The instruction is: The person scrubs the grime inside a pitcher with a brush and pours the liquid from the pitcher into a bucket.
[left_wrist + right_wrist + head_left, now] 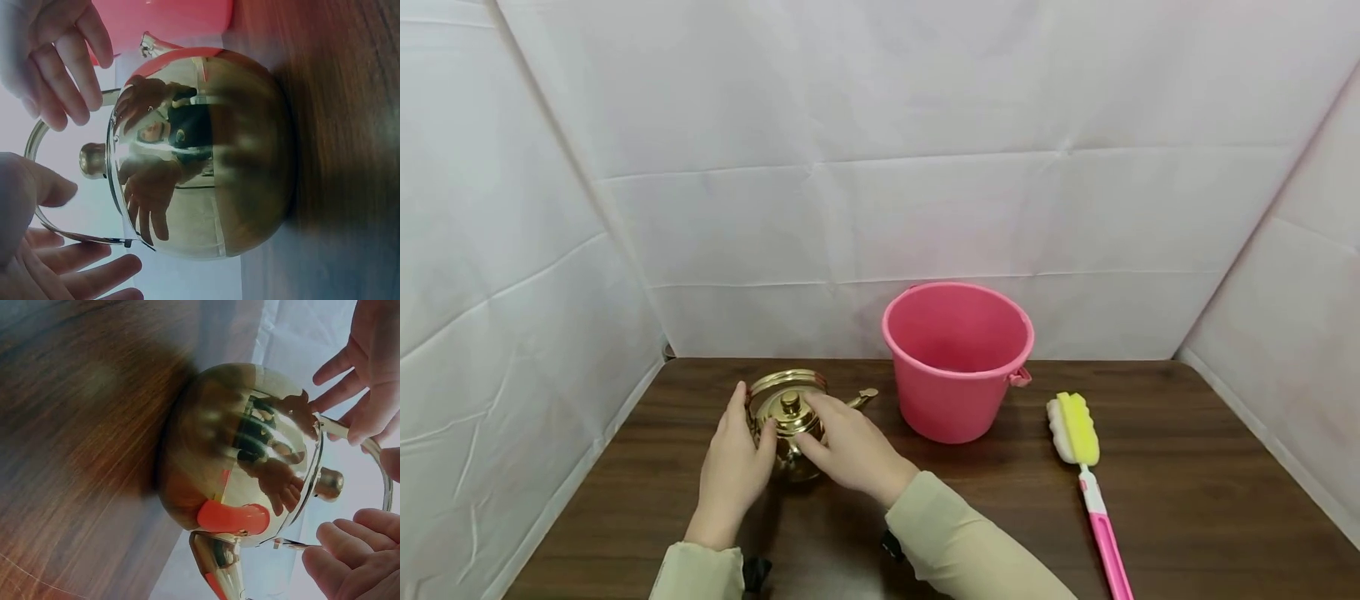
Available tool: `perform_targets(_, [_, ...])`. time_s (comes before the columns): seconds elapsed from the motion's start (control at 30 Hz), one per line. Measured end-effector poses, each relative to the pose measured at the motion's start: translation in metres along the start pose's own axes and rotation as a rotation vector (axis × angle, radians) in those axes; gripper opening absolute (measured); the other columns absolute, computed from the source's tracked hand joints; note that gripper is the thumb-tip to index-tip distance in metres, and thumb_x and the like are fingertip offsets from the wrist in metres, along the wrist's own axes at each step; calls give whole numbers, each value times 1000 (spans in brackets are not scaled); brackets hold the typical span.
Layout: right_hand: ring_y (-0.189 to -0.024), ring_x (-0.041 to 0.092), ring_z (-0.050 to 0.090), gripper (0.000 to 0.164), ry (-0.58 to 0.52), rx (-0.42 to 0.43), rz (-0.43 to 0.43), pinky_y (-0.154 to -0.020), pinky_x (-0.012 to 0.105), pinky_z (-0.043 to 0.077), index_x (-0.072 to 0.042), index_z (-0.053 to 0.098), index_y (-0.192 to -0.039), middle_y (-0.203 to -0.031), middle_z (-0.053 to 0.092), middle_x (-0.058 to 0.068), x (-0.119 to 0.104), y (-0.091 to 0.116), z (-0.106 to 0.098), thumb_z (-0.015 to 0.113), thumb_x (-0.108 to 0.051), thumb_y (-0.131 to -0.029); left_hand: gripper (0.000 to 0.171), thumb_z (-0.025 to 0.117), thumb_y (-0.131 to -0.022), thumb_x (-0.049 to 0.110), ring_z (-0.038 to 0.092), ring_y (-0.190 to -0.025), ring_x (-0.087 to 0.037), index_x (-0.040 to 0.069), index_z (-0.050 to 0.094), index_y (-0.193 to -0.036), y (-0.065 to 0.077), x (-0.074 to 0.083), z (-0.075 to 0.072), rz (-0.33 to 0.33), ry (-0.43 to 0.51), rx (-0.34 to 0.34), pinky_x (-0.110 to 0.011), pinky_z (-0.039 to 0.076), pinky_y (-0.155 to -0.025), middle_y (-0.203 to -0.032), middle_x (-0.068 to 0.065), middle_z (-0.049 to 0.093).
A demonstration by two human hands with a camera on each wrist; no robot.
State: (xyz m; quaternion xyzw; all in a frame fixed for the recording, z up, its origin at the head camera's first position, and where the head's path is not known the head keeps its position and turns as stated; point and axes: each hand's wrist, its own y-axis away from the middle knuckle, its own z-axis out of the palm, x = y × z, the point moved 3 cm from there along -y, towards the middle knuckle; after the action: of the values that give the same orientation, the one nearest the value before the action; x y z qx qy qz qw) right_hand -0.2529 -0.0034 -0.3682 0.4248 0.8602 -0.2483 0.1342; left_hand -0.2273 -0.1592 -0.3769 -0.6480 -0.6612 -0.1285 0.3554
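Observation:
A shiny gold teapot (794,465) stands upright on the table, with a round knob (790,402) on its lid and an arched handle (788,377) over the top. Its spout (863,397) points right, towards the bucket. My left hand (728,471) is at the teapot's left side, its fingers loosely extended near one end of the handle. On the other side my right hand (856,450) reaches in with relaxed fingers close to the lid and handle. The wrist views show neither hand curled round the pot; light contact with the handle is hard to tell.
A pink bucket (951,408) stands right of the teapot, near the back edge. Farther right lies a brush with a yellow and white sponge head (1077,432) and a pink handle (1110,554). White sheeting (850,217) hangs behind and at both sides of the dark wooden table (1210,500).

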Motion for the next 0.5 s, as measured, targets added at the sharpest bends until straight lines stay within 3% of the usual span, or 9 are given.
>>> perform_targets(0.23, [-127, 20, 51, 49, 6, 3, 26, -104, 36, 43, -8, 47, -137, -138, 53, 8, 0, -6, 0, 55, -31, -95, 50, 39, -101, 13, 61, -98, -46, -3, 25, -147, -5, -2, -2, 36, -95, 30, -55, 51, -74, -133, -33, 47])
perform_targets(0.5, [-127, 18, 51, 48, 52, -8, 10, -103, 34, 43, -7, 48, -137, -137, 53, 8, -4, -11, -2, 53, -31, -96, 43, 34, -102, 13, 61, -93, -47, -2, 32, -143, -10, 0, -3, 50, -131, 32, -55, 51, -71, -126, -33, 53])
